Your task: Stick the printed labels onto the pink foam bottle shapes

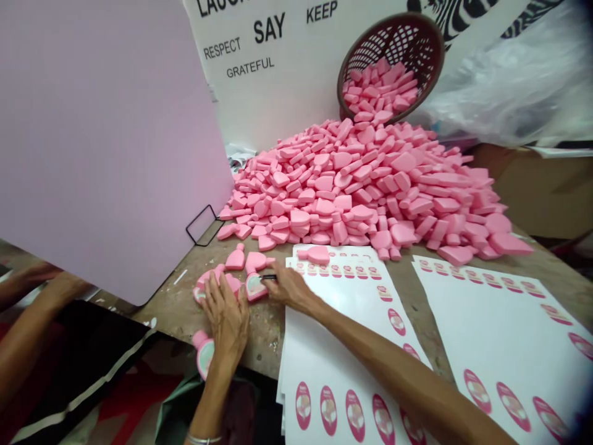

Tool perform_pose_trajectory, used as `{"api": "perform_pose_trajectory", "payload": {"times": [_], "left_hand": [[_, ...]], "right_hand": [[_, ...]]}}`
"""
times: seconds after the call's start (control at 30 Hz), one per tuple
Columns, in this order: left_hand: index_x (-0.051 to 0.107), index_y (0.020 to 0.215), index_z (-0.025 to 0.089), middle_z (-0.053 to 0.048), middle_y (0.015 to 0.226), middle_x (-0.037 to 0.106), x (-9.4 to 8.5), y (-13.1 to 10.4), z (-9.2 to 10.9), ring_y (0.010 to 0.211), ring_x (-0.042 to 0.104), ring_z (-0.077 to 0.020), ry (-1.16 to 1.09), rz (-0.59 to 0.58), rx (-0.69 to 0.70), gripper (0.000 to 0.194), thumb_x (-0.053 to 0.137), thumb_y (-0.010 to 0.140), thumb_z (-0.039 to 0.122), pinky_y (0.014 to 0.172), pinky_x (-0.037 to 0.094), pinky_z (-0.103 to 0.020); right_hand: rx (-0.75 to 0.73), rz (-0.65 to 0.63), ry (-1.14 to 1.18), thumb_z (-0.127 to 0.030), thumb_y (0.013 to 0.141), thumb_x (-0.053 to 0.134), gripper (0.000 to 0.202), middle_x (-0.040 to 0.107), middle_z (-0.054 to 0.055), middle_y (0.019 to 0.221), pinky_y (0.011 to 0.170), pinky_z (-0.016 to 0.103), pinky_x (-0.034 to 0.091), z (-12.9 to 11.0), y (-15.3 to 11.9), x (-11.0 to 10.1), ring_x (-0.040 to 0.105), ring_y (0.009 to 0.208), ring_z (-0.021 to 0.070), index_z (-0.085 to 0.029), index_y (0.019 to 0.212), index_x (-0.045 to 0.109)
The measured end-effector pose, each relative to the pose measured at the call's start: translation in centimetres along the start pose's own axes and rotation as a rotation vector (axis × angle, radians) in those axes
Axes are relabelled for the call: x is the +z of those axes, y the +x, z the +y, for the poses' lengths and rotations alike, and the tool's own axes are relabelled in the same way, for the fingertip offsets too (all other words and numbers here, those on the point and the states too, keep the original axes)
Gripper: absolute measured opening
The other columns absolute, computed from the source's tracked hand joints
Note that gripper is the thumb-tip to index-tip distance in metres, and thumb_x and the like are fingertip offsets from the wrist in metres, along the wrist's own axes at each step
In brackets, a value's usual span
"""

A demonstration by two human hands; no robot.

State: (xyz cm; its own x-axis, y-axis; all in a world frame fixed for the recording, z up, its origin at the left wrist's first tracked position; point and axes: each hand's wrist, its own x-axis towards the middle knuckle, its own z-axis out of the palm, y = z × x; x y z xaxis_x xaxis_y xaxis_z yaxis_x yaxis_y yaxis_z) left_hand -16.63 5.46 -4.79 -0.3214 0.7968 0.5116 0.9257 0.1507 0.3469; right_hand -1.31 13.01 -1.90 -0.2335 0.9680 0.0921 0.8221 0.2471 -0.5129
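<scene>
My left hand lies with spread fingers on several pink bottle-shaped pieces near the table's front edge. To its right, my right hand has its fingers wrapped round a thin dark tool, whose tip reaches over a pink piece with a pale round label. Another labelled pink piece shows beside my left wrist. Just right of my right hand is a stack of white sticker sheets with pink oval and small labels, partly covered by my forearm. One pink piece rests on the stack's top edge.
A big heap of pink pieces covers the back of the table, spilling from a tilted brown basket. More sticker sheets lie at the right. A large pale board stands at the left, with another person's hands below it.
</scene>
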Motion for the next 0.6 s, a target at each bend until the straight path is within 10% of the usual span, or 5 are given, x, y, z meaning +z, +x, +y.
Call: {"api": "perform_pose_trajectory", "payload": {"times": [0.2,0.33,0.6], "left_hand": [[0.038,0.137,0.010,-0.021,0.148,0.032,-1.9,-2.4,-1.0,0.141,0.020,-0.0310,-0.078,0.090,-0.041,0.049,0.032,0.095,0.033,0.112,0.013,-0.058],[0.040,0.135,0.013,-0.018,0.145,0.038,-4.1,-3.2,-2.4,0.138,0.027,-0.0263,-0.218,0.116,-0.093,0.045,0.030,0.095,0.031,0.114,0.017,-0.051],[0.056,0.118,0.008,-0.017,0.123,0.060,-4.0,5.9,-11.1,0.116,0.053,-0.0233,-0.463,-0.015,-0.250,0.045,0.030,0.094,0.036,0.103,0.036,-0.038]], "right_hand": [[-0.042,-0.024,-0.215,-0.045,0.071,0.067,0.054,0.067,0.018,0.104,0.070,0.035,0.041,8.2,1.7,-6.5,0.061,0.095,0.0333,-0.013,0.114,0.060],[-0.057,-0.100,-0.220,-0.051,0.077,0.057,0.055,0.069,0.019,0.094,0.061,0.035,0.037,11.1,2.3,-7.0,0.063,0.082,0.0321,-0.014,0.117,0.059],[-0.075,0.002,-0.215,-0.057,0.076,0.059,0.069,0.067,0.020,0.102,0.065,0.037,0.040,8.2,0.8,-5.9,0.063,0.090,0.0341,-0.015,0.129,0.047]]}}
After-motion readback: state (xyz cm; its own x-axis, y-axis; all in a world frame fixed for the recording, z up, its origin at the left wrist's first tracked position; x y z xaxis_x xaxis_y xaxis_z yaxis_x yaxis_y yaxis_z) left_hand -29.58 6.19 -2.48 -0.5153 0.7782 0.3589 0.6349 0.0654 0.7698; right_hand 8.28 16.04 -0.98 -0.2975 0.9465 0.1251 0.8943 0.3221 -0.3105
